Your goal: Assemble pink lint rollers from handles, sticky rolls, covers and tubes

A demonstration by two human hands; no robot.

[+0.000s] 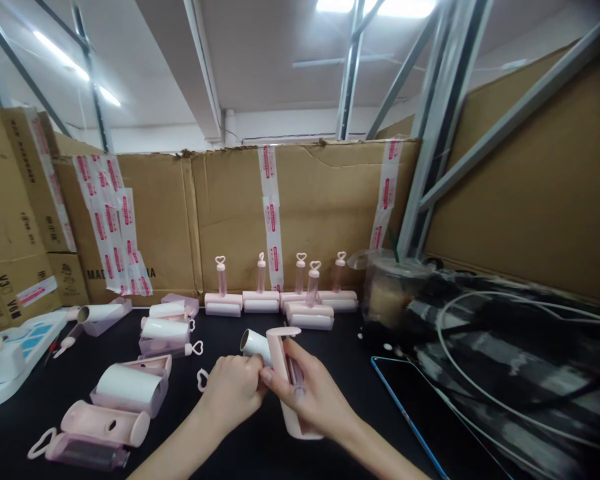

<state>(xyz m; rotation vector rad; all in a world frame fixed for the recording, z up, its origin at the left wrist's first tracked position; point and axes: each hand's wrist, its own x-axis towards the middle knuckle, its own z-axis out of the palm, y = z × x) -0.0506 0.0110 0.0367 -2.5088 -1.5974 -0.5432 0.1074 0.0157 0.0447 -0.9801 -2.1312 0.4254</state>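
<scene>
In front of me, my right hand [325,400] is wrapped round a pink lint roller housing [277,352] with a clear handle, held tilted on end. My left hand [235,387] is closed by a white sticky roll [254,343], whose hollow end points up and left. The roll lies against the housing; its lower part is hidden by my fingers. Just left of my left hand, a pink heart-shaped loop [203,379] shows, the rest being covered. On the left lie lint roller parts, among them a pink cover [105,423] and a white roll [130,387].
Several upright lint rollers [223,303] stand along the cardboard wall [230,213]. At right are a plastic drink cup [390,293], a phone [420,413] and a pale cable [443,313] over dark plastic. A white power strip [10,373] lies at far left.
</scene>
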